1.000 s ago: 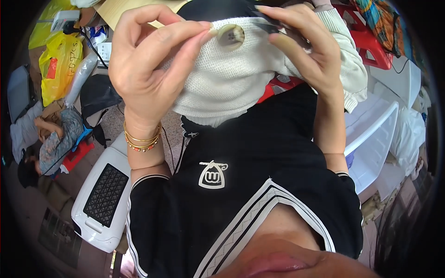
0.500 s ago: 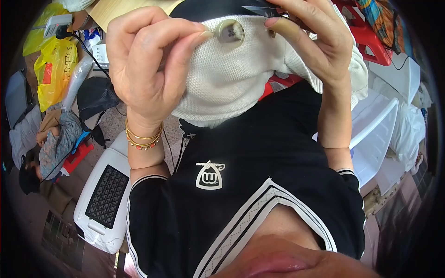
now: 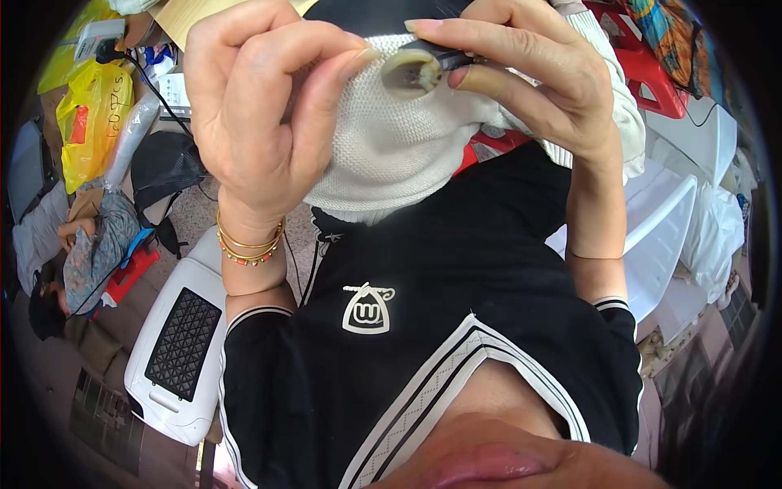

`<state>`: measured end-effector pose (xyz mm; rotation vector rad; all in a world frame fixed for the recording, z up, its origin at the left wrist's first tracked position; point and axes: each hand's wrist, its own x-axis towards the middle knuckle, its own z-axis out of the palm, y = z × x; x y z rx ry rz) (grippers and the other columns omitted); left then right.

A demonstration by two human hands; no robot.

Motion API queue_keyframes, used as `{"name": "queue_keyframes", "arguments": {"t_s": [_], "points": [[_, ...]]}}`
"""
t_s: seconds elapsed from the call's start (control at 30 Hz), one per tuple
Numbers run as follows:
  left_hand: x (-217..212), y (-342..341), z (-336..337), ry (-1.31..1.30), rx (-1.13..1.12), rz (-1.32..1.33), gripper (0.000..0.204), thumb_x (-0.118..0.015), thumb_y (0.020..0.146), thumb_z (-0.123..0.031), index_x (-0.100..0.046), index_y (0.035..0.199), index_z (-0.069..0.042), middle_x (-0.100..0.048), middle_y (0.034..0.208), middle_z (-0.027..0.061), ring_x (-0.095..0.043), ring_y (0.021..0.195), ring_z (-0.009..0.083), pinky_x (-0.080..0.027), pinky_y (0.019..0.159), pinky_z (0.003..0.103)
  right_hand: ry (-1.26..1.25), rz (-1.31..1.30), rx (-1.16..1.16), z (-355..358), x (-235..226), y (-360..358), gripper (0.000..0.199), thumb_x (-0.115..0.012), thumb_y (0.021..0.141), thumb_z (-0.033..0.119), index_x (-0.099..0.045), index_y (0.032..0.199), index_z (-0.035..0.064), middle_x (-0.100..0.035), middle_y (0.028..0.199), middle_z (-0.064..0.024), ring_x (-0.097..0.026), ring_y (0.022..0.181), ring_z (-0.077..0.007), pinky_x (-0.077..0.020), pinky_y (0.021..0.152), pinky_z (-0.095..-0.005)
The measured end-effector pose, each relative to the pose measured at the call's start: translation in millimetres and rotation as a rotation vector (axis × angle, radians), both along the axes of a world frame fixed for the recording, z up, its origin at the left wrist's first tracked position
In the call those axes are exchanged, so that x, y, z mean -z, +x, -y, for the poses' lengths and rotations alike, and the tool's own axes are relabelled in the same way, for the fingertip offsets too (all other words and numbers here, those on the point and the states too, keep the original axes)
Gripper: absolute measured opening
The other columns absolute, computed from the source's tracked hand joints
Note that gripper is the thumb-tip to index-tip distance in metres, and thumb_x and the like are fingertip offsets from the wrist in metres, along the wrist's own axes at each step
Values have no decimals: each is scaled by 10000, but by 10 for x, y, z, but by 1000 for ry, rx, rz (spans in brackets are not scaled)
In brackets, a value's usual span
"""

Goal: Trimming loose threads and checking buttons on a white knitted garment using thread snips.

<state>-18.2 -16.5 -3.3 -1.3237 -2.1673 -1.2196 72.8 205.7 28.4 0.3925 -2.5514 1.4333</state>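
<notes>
In front of me, my left hand (image 3: 269,106) is raised with thumb and forefinger pinched together. What lies in that pinch, if anything, is too small to make out. Close by its fingertips is a small round piece (image 3: 401,75), with a pale greenish rim, a greyish middle and whitish bits on its right side. My right hand (image 3: 529,77) grips a dark, narrow tool (image 3: 446,57) between thumb and forefinger, its near end against the round piece. Whether the two are joined I cannot tell. White knitted fabric (image 3: 391,163) lies bunched behind and below both hands.
A wooden board (image 3: 191,23) lies at the upper left, near a yellow plastic bag (image 3: 90,122). A white case with a black grille (image 3: 171,359) stands at lower left. Red stools (image 3: 652,77) and a white plastic bin (image 3: 652,244) are on the right. Another person (image 3: 98,253) sits far left.
My right hand has shifted left, bringing the dark tool against the round piece. The round piece has moved slightly down and tilted. My left hand stays nearly in place.
</notes>
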Motion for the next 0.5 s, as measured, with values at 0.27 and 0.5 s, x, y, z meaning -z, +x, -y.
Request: {"name": "queue_keyframes", "arguments": {"t_s": [0.27, 0.5], "points": [[-14, 25, -11, -8, -29, 17, 123, -742, 837, -47, -679, 940, -25, -565, 965, 71, -504, 725, 94, -401, 586, 195, 245, -49, -117, -44, -65, -61, 407, -774, 765, 119, -713, 1166, 76, -562, 805, -46, -551, 648, -155, -438, 546, -283], [-85, 35, -45, 23, -8, -33, 129, -741, 843, -76, -662, 930, -22, -574, 956, 78, -550, 824, 139, -432, 665, 219, 237, 182, -85, -21, -398, -71, 389, -771, 773, 136, -719, 1156, 94, -575, 795, -28, -559, 626, -142, -440, 525, -274]]}}
